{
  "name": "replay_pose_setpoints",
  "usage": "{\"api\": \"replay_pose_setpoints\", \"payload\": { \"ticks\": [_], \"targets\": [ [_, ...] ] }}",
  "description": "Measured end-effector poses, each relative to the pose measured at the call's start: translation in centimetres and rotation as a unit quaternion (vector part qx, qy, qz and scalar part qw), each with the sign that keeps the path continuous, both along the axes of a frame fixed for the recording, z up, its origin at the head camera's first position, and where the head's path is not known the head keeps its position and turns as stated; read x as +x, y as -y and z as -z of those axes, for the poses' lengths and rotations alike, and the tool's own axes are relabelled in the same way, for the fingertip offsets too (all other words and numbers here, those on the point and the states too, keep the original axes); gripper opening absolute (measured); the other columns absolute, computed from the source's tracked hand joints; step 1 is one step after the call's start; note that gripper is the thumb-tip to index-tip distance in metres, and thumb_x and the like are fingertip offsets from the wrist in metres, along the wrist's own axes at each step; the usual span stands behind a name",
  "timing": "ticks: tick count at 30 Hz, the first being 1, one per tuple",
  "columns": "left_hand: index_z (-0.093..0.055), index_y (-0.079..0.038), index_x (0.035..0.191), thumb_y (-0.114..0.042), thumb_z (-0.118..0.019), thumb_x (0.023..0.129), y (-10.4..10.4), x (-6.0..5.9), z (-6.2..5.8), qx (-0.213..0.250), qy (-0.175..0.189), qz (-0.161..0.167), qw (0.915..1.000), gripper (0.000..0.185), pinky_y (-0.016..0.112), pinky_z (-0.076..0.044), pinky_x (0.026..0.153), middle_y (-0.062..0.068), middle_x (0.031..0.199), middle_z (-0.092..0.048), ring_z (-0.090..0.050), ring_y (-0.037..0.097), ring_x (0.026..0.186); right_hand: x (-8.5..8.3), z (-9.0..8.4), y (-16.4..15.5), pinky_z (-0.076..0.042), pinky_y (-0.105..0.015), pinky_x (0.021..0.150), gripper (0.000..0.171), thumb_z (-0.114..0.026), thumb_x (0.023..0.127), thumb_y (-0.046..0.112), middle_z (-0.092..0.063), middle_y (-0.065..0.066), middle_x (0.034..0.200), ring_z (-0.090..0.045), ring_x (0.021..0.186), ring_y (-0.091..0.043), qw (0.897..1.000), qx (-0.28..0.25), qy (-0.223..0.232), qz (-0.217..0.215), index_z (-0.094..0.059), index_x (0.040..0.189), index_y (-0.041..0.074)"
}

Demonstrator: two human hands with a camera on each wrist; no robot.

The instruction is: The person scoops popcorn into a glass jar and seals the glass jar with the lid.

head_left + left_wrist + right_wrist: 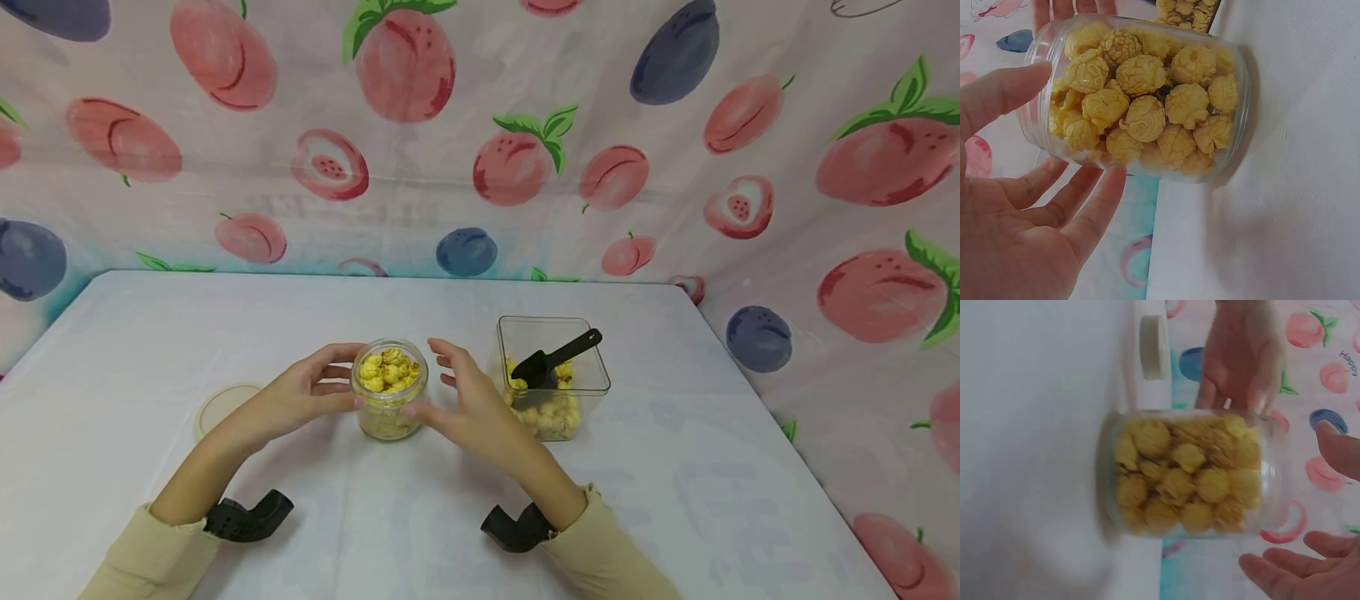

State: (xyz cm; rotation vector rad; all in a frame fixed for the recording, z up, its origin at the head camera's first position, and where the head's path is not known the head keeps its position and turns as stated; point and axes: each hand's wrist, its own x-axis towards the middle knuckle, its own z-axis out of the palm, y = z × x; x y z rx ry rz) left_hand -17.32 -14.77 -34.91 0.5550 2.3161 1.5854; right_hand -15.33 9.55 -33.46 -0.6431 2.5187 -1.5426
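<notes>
On the white counter (675, 500), near its middle, stands a small clear jar (389, 390) filled to the brim with yellow popcorn balls (387, 370), its mouth uncovered. The left hand (303, 396) sits at the jar's left side with fingers spread and mostly straight; in the head view its fingertips reach the glass, while the left wrist view shows thumb (1004, 94) and fingers close beside the wall, and real contact cannot be told. The right hand (468, 400) is at the jar's right side, also spread wide with fingers loose, just beside the glass rather than wrapped around it. To the right, just behind that hand, a square clear tub (553, 379) holds more popcorn and a black scoop (557, 357). A round pale lid (222, 406) lies flat to the left, well apart from the jar.
</notes>
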Motion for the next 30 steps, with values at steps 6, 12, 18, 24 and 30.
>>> {"api": "replay_pose_setpoints", "payload": {
  "ticks": [6, 12, 18, 24, 30],
  "targets": [
    [-0.036, -0.003, 0.138, -0.017, -0.064, 0.087, 0.0, 0.0, 0.0, -0.004, 0.0, 0.0, 1.0, 0.06, 0.017, -0.045, 0.089, 0.016, 0.138, -0.041, -0.045, 0.032, 0.119, -0.7, 1.3, 0.7, -0.04, -0.043, 0.105, 0.085, -0.074, 0.08, 0.024, -0.034, -0.011, 0.145, -0.039, 0.13, -0.028, 0.998, -0.018, 0.054, 0.014, -0.023, 0.146, 0.009],
    [-0.036, -0.004, 0.138, -0.018, -0.064, 0.088, 0.0, 0.0, 0.1, -0.008, 0.0, 0.001, 1.0, 0.059, 0.019, -0.045, 0.089, 0.016, 0.139, -0.041, -0.045, 0.032, 0.119, -1.4, 2.5, 0.8, -0.044, -0.043, 0.102, 0.08, -0.074, 0.08, 0.026, -0.039, -0.008, 0.139, -0.044, 0.125, -0.028, 0.992, -0.043, 0.118, 0.019, -0.029, 0.145, 0.017],
    [-0.036, -0.004, 0.138, -0.018, -0.064, 0.088, 0.0, 0.0, 0.1, -0.012, -0.002, 0.0, 0.9999, 0.06, 0.028, -0.046, 0.092, 0.016, 0.138, -0.041, -0.046, 0.032, 0.119, -1.9, 3.0, 0.8, -0.049, -0.039, 0.095, 0.072, -0.073, 0.081, 0.021, -0.043, -0.01, 0.134, -0.048, 0.12, -0.026, 0.988, -0.063, 0.138, 0.014, -0.034, 0.142, 0.02],
    [-0.036, -0.004, 0.138, -0.018, -0.064, 0.087, 0.0, 0.0, 0.1, -0.011, 0.0, -0.001, 0.9999, 0.06, 0.023, -0.046, 0.091, 0.016, 0.138, -0.041, -0.046, 0.033, 0.119, -2.0, 3.1, 0.7, -0.049, -0.037, 0.096, 0.071, -0.072, 0.082, 0.02, -0.044, -0.011, 0.132, -0.049, 0.119, -0.026, 0.988, -0.068, 0.141, 0.008, -0.034, 0.142, 0.021],
    [-0.036, -0.004, 0.138, -0.019, -0.065, 0.087, 0.0, 0.1, 0.0, -0.013, 0.002, -0.003, 0.9999, 0.06, 0.032, -0.046, 0.094, 0.016, 0.138, -0.041, -0.045, 0.033, 0.12, -2.1, 3.2, 0.7, -0.049, -0.037, 0.095, 0.07, -0.072, 0.082, 0.019, -0.044, -0.012, 0.132, -0.05, 0.118, -0.026, 0.988, -0.07, 0.138, 0.005, -0.035, 0.141, 0.019]
  ]
}}
